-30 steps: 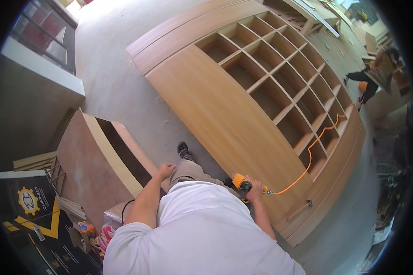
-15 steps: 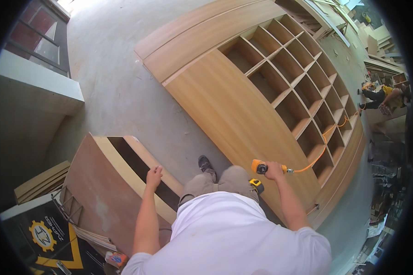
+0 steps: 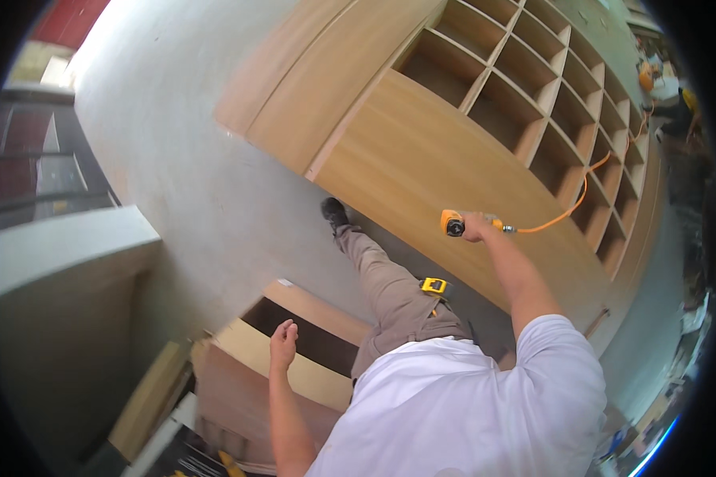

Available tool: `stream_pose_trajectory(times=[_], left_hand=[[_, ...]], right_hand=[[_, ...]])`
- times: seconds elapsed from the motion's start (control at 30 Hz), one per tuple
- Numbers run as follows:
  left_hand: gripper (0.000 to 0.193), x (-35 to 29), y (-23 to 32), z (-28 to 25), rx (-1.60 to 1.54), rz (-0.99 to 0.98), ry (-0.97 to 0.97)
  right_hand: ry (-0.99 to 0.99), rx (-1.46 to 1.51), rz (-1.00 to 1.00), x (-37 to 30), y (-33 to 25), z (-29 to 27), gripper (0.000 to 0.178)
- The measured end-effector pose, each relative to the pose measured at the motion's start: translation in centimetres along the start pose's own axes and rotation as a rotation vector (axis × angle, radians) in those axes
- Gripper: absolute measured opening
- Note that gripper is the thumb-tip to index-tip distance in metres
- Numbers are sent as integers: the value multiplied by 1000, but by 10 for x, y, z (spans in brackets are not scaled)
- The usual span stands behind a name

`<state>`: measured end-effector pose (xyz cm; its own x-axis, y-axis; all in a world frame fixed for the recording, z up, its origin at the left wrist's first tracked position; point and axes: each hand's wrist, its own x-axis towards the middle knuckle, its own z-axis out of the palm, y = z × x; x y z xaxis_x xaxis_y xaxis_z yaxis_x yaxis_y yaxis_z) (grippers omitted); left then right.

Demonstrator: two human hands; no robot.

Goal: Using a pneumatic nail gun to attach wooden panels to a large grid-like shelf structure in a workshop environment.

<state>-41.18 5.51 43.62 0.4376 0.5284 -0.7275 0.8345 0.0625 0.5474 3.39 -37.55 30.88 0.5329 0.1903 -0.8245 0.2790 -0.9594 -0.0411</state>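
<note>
My right hand point(image 3: 477, 227) grips an orange and black air nail gun point(image 3: 451, 221), with an orange hose point(image 3: 555, 222) running from its fitting toward the far right. It is held above the smooth wooden panel of a large cabinet point(image 3: 429, 151) lying on the floor. My left hand point(image 3: 283, 340), fingers curled together, hovers over a low wooden frame point(image 3: 318, 306) with a dark gap; anything within those fingers is hidden. On my right hip hangs a yellow and black tape measure point(image 3: 433, 287).
Open square compartments point(image 3: 525, 95) fill the cabinet's far right side. A white-topped ledge point(image 3: 71, 242) juts in at left, below a dark-framed glazed door point(image 3: 44, 159). Stacked boards point(image 3: 153, 389) lie at lower left. A person in dark clothing point(image 3: 676, 115) is at the far right.
I have stepped forward along the cabinet with one leg ahead, and my view has turned. The nail gun has moved along in my right hand; my left hand stays closed.
</note>
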Motion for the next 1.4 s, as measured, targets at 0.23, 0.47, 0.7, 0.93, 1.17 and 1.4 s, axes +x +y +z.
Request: stream_pose_trajectory(times=[0.23, 0.47, 0.7, 0.93, 1.17, 1.4], left_hand=[[44, 150, 59, -114, -156, -361, 56], [46, 239, 83, -193, 218, -379, -147], [43, 391, 125, -213, 493, -215, -309], [45, 583, 168, -180, 483, -30, -477], [44, 692, 251, -85, 881, 846, -480], [68, 739, 283, -36, 1039, 947, -295]], right_hand=[[144, 34, 104, 132, -139, -65, 89], [439, 161, 224, 240, -201, -69, 79], [460, 55, 269, 269, -196, -27, 73], [825, 611, 379, 226, -300, 18, 47], [628, 1251, 446, 210, -543, 74, 24], [935, 1159, 709, 284, -631, 55, 69]])
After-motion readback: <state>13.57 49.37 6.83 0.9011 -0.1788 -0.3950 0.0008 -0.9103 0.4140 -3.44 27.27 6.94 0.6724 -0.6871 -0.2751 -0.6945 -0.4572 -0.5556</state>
